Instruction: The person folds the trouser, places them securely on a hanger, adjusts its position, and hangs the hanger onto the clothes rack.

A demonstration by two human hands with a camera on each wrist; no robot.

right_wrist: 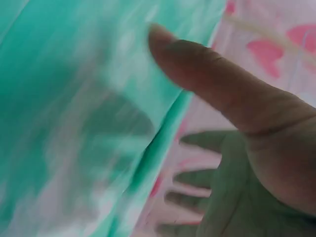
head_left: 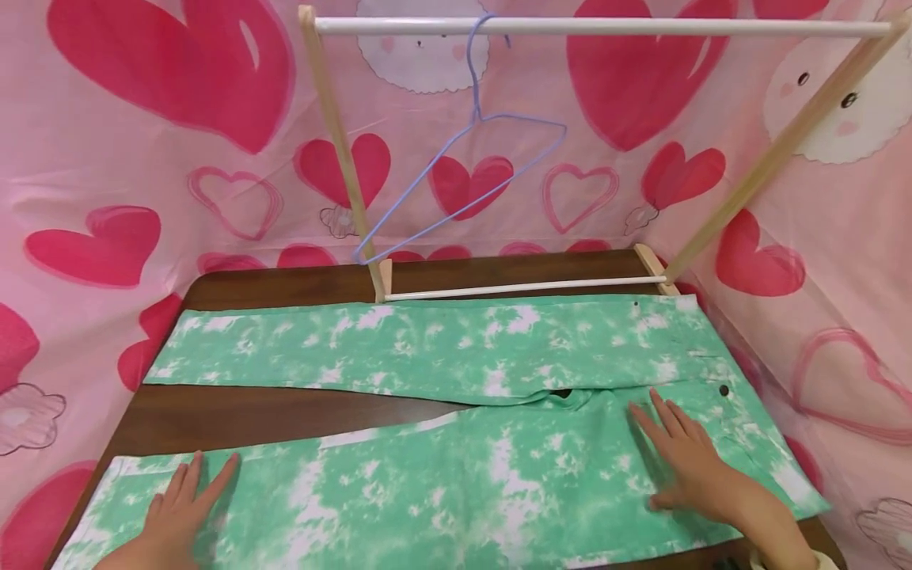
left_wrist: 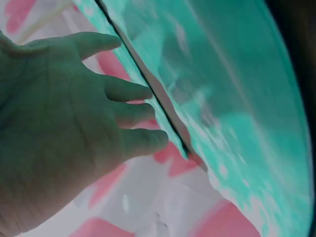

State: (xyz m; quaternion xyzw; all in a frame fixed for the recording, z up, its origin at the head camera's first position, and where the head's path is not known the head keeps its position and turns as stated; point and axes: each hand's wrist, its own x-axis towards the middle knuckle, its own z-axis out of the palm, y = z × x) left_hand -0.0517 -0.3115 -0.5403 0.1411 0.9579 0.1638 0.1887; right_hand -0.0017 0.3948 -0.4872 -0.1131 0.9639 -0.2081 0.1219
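Green and white tie-dye trousers [head_left: 499, 475] lie spread on a dark brown table [head_left: 214, 412], waist to the right and legs to the left. Over the lower end of the near leg is my left hand [head_left: 174, 507], fingers spread. My right hand [head_left: 694, 467] is over the near side close to the waist, fingers extended and thumb apart. In the left wrist view the left palm [left_wrist: 59, 113] faces the cloth, and nothing is gripped. The right wrist view shows the right thumb [right_wrist: 207, 69] and spread fingers beside the fabric; whether they touch it cannot be told.
A rack with wooden posts [head_left: 342, 150] and a white top rail [head_left: 606, 27] stands at the table's back. From the rail hangs a blue wire hanger [head_left: 456, 142], tilted. Pink heart-print cloth [head_left: 235, 190] covers the walls behind and beside. A low white bar [head_left: 527, 288] joins the rack's feet.
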